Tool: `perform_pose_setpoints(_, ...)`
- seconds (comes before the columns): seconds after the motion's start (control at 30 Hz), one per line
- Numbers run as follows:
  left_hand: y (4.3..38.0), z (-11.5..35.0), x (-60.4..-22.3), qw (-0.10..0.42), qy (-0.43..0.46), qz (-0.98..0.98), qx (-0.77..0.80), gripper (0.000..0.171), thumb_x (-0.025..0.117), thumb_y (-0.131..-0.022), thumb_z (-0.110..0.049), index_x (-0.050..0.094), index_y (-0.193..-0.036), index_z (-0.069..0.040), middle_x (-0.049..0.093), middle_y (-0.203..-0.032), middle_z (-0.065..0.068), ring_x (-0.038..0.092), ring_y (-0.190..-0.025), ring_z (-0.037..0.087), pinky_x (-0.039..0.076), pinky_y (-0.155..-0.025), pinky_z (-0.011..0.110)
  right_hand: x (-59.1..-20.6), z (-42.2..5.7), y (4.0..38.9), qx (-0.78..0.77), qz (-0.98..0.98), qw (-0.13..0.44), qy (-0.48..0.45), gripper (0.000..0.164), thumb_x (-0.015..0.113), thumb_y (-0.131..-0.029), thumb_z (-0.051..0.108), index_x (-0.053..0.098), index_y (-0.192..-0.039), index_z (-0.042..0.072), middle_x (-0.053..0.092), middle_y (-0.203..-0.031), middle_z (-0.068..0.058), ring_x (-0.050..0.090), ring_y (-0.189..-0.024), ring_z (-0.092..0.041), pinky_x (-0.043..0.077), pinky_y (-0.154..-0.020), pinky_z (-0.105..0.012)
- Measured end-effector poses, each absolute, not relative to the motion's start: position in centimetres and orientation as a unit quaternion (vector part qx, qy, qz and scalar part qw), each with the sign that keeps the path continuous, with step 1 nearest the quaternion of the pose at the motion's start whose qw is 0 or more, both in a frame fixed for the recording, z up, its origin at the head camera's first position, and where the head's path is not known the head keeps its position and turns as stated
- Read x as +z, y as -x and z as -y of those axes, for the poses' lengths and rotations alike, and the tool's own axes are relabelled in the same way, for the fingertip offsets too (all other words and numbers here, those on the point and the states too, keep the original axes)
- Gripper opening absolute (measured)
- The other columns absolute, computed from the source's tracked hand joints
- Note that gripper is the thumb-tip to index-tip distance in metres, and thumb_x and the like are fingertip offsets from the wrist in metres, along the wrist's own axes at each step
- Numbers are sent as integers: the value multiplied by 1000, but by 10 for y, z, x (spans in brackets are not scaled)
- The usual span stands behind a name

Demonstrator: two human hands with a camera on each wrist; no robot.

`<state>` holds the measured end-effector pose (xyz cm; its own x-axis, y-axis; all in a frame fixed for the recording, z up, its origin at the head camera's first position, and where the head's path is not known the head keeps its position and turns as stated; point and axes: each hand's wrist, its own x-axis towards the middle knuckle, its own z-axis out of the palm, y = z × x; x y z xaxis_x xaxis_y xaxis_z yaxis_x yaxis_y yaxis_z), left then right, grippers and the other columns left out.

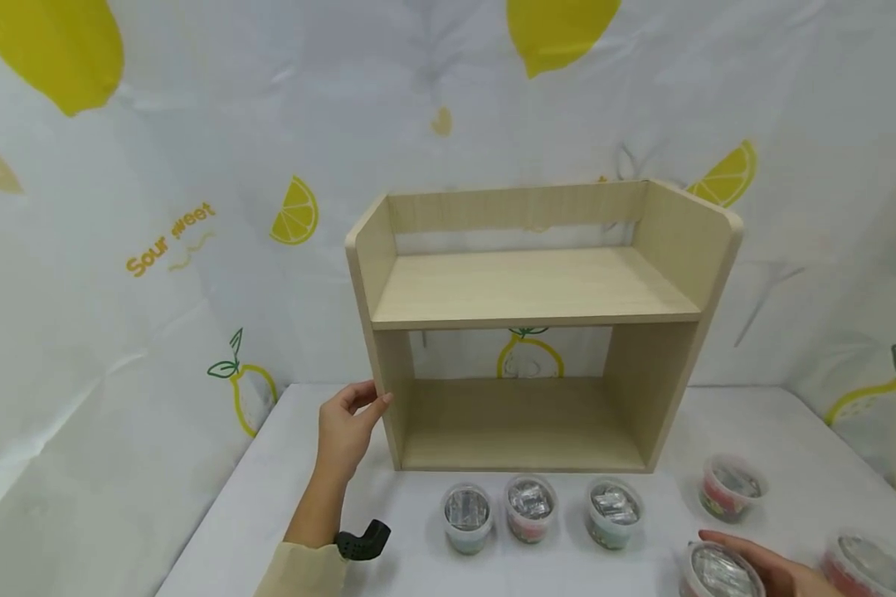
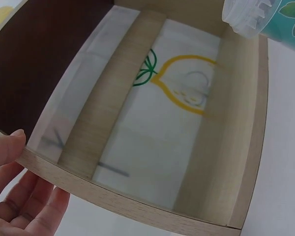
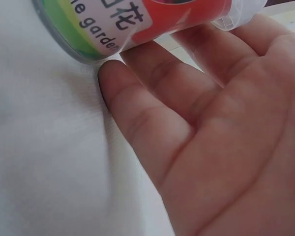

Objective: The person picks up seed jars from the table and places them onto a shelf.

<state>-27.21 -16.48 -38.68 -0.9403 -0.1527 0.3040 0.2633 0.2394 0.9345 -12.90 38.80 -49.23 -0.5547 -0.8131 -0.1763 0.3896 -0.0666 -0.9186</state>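
A pale wooden two-tier shelf (image 1: pixel 533 286) stands on the white table, its lower compartment open at the front. My left hand (image 1: pixel 347 427) pinches the front edge of its left side panel, thumb on the edge and the other fingers on the outer side, as the left wrist view shows too. At the lower right, my right hand (image 1: pixel 784 572) has its fingers stretched along a clear-lidded plastic tub (image 1: pixel 723 572). In the right wrist view the fingers (image 3: pixel 147 115) lie fairly straight against the tub's red and green printed side; the thumb is hidden there.
In front of the shelf stand a green tub (image 1: pixel 466 518), a red tub (image 1: pixel 530 507) and another green tub (image 1: pixel 614 512). Two more red tubs, one farther back (image 1: pixel 732 487) and one near the corner (image 1: pixel 869 565), are at the right. A lemon-print cloth (image 1: pixel 194 348) hangs behind.
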Motion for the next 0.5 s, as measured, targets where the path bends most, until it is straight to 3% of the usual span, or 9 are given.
perform_pose_setpoints(0.17, 270, 166, -390, 169, 35, 768, -617, 29, 78, -85, -19, 71, -110, -5, 71, -108, 10, 66, -108, 21, 53, -86, 26, -491, -387, 128, -706, -531, 430, 187, 69, 29, -103, -3, 46, -135, 56, 46, -137, 23, 50, -127, -11, 44, -106, -39)
perform_pose_setpoints(0.5, 271, 168, -389, 183, 48, 781, -595, 28, 78, -86, -19, 71, -110, -6, 72, -108, 9, 66, -109, 21, 53, -92, 41, -492, -385, 130, -681, -554, 432, 207, 67, 31, -104, 1, 42, -135, 60, 43, -134, 34, 50, -126, -6, 45, -104, -31)
